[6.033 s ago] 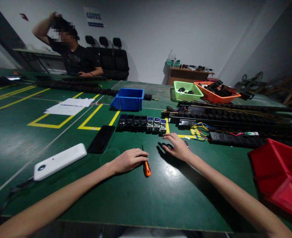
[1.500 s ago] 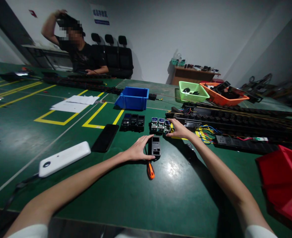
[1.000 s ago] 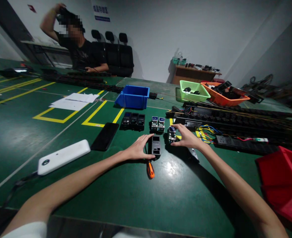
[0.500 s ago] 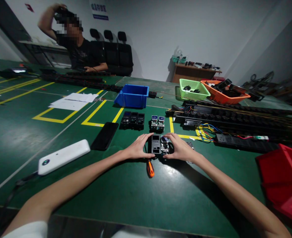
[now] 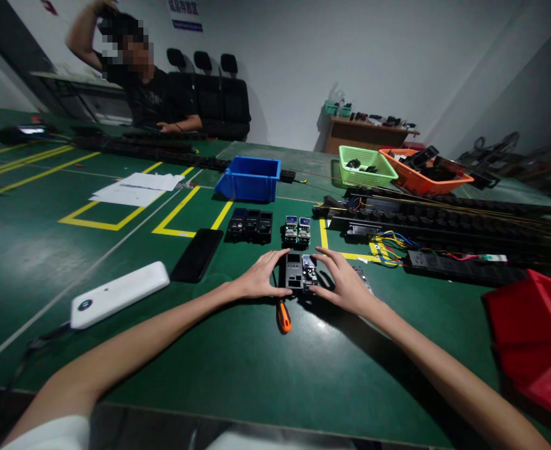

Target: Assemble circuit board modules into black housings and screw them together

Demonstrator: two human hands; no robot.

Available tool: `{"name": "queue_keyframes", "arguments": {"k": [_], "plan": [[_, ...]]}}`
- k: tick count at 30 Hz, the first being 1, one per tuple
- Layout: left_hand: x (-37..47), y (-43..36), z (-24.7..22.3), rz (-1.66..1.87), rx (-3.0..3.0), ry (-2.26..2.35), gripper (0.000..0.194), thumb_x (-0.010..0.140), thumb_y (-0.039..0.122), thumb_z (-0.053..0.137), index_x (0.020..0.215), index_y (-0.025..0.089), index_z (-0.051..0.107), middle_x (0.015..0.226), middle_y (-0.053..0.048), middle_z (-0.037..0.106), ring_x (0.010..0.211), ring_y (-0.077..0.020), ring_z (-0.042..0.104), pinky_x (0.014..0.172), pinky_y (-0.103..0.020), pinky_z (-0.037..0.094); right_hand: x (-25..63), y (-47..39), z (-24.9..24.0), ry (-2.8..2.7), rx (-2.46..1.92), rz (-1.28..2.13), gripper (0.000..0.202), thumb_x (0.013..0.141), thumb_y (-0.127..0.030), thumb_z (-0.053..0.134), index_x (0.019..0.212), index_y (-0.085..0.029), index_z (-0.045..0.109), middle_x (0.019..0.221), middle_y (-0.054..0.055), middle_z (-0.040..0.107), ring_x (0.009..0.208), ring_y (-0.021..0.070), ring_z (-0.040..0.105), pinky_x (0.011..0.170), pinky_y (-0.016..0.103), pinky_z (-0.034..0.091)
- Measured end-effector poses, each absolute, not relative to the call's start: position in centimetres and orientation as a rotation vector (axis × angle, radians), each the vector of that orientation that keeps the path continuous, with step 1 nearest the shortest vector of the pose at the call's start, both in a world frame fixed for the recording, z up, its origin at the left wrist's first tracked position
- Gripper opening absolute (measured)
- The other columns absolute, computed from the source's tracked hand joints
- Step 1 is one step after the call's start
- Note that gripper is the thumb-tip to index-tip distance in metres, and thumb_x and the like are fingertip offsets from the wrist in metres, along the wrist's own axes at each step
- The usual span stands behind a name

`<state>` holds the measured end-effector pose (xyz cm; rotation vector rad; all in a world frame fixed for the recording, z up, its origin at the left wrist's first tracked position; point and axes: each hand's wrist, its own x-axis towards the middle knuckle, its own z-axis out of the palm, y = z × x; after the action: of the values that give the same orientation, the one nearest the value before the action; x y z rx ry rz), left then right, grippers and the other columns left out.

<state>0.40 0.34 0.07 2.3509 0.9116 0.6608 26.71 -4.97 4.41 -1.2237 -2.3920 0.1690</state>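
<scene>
A dark grey housing (image 5: pixel 294 272) lies on the green table, side by side with a module with a bare circuit board (image 5: pixel 310 271). My left hand (image 5: pixel 262 275) has thumb and forefinger spread at the housing's left edge, around its upper and lower corners. My right hand (image 5: pixel 343 280) stands just right of the board module, fingers apart, nothing between them. An orange-handled screwdriver (image 5: pixel 283 317) lies below the housing, its shaft partly hidden. Two small circuit board modules (image 5: pixel 297 231) and three black housings (image 5: pixel 252 225) stand further back. A flat part (image 5: pixel 363 279) is partly behind my right hand.
To the left lie a black phone (image 5: pixel 197 255) and a white device (image 5: pixel 120 295). Behind are a blue bin (image 5: pixel 252 179), green basket (image 5: pixel 367 167) and orange basket (image 5: pixel 424 174). Black rails (image 5: pixel 425 219) and a red bin (image 5: pixel 533 344) are right. A person sits across the table.
My right hand has opened and drawn slightly right, off the circuit board module. That module now sits closer against the grey housing. My left hand is nearly unmoved.
</scene>
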Motion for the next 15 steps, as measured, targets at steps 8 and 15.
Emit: {"name": "queue_keyframes", "arguments": {"k": [8,15], "plan": [[0.4,0.2,0.6,0.611,2.340,0.935,0.102,0.065,0.060,0.071,0.147,0.021,0.022,0.147,-0.014,0.037,0.135,-0.0325,0.035,0.113,-0.050,0.030,33.4,-5.1,3.0,-2.351,-1.763,0.044,0.045,0.083,-0.049,0.059,0.116,-0.018,0.060,0.114,0.016,0.056,0.104,0.0313,0.058,0.089,0.045,0.050],[0.4,0.3,0.5,0.611,2.334,0.936,0.102,0.065,0.060,0.071,0.146,0.022,0.023,0.146,-0.015,0.037,0.135,-0.0329,0.036,0.112,-0.051,0.030,35.0,-5.4,1.1,-2.298,-1.805,-0.009,0.042,0.079,-0.045,0.063,0.110,-0.018,0.062,0.107,0.015,0.054,0.097,0.0319,0.056,0.082,0.046,0.050]]}}
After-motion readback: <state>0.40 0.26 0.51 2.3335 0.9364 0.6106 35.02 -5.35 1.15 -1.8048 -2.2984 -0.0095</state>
